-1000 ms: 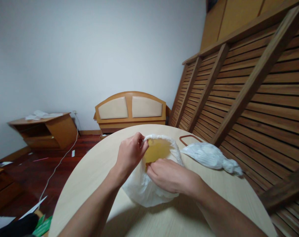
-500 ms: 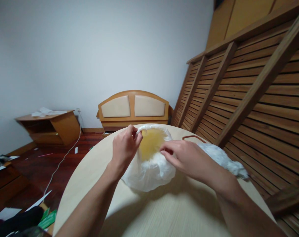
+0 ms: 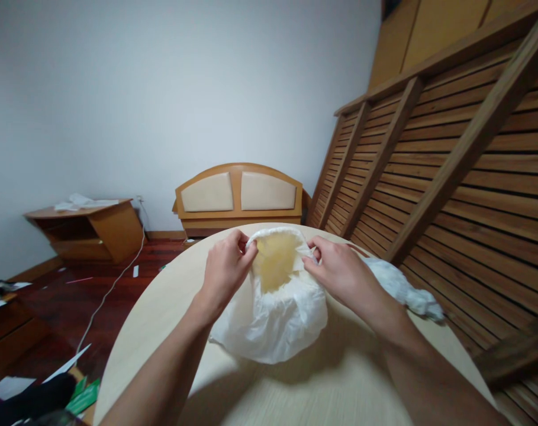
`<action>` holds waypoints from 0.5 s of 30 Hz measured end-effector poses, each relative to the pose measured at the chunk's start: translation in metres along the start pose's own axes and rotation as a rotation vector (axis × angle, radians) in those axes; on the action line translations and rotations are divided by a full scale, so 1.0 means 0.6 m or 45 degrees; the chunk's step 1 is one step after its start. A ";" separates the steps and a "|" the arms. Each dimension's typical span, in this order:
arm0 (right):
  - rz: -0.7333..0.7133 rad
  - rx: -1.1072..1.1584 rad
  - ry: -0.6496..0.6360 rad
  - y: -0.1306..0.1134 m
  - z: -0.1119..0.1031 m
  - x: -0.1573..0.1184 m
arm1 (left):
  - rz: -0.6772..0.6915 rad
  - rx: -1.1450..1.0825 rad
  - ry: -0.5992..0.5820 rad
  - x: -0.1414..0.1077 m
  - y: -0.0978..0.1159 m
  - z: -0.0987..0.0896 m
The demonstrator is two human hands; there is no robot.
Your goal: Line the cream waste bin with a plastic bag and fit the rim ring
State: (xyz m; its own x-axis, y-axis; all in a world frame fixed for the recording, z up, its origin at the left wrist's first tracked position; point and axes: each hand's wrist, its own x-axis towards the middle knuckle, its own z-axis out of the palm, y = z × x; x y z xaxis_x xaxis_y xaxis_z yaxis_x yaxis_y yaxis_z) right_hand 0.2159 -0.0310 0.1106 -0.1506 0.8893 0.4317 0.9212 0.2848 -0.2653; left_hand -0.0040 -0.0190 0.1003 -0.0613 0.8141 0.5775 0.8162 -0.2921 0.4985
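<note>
A white plastic bag rests on the round table, its mouth spread wide toward me. Inside it shows a smooth yellow surface; what that belongs to I cannot make out. My left hand pinches the bag's rim on the left side between thumb and fingers. On the opposite side, my right hand is closed on the right part of the rim.
The pale round table lies beneath. A second white bag, bunched up, is near its right edge. Slatted wooden panels lean at the right. A headboard stands behind, and a low cabinet at the left.
My right hand has moved outward to the right and now grips the rim. The bag's mouth is pulled wider, and its body bulges lower toward me. The left hand has barely moved.
</note>
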 end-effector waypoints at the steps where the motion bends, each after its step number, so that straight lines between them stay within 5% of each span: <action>1: 0.002 -0.037 0.003 0.002 0.002 0.001 | -0.015 0.033 -0.045 0.000 0.000 0.001; 5: -0.011 -0.176 -0.022 0.011 0.010 0.001 | -0.010 0.124 -0.178 -0.003 -0.003 0.002; 11: -0.062 -0.214 -0.053 0.000 0.013 -0.004 | 0.215 0.082 0.023 -0.002 -0.008 0.007; 15: -0.098 -0.196 -0.063 -0.013 0.015 -0.006 | 0.288 0.097 -0.142 -0.002 -0.006 0.020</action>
State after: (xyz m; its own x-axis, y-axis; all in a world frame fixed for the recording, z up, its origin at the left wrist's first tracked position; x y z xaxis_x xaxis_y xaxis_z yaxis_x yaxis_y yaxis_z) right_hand 0.2060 -0.0328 0.1032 -0.2367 0.8847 0.4016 0.9498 0.2978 -0.0962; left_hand 0.0001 -0.0129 0.0902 0.1883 0.7839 0.5917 0.8429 -0.4382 0.3122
